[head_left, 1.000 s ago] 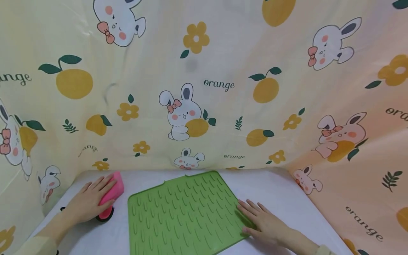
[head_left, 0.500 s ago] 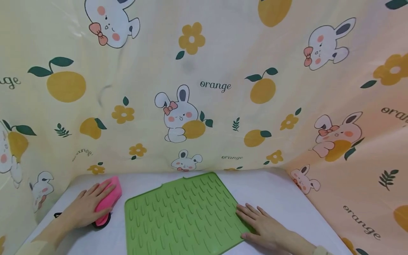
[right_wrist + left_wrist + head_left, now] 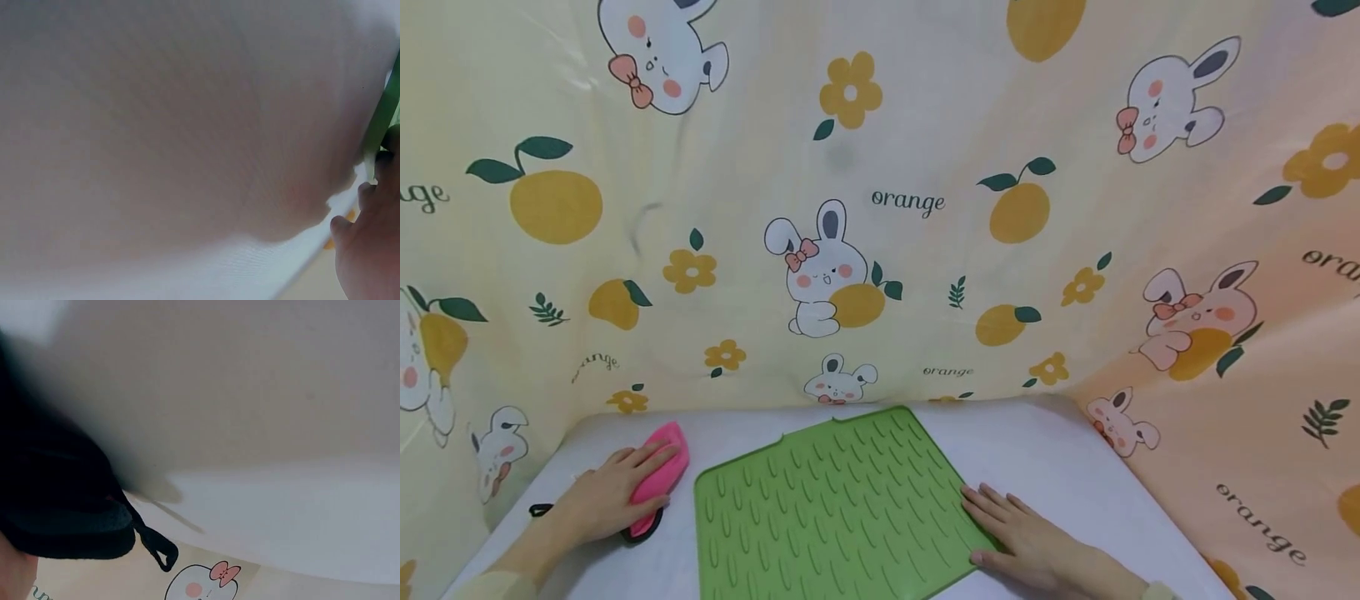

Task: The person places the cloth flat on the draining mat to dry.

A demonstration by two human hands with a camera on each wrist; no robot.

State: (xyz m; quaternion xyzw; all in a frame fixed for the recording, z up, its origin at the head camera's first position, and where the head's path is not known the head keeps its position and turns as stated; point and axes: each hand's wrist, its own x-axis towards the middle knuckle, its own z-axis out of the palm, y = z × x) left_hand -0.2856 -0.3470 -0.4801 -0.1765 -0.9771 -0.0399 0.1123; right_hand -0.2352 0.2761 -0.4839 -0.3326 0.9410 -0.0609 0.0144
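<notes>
In the head view my left hand [image 3: 606, 496] lies over a soft-looking pink thing [image 3: 662, 467] with a dark rim; its fingers and thumb reach across it. The palm hides much of it, so its kind cannot be told. In the left wrist view a black part [image 3: 69, 531] shows, with a small loop strap [image 3: 159, 550]. My right hand [image 3: 1026, 533] touches the right edge of a green ridged mat [image 3: 827, 508], fingers stretched out. The right wrist view has my right hand [image 3: 378, 244] beside the green mat edge [image 3: 380, 122].
A white cloth-covered table [image 3: 1052, 458] carries both things. Patterned cloth walls [image 3: 925, 275] with rabbits and oranges close off the back and both sides. The mat's near edge runs out of the head view.
The pink thing's far end has gone from flat-edged to more pointed under my left hand. The head view has shifted slightly. My right hand stays at the mat's edge.
</notes>
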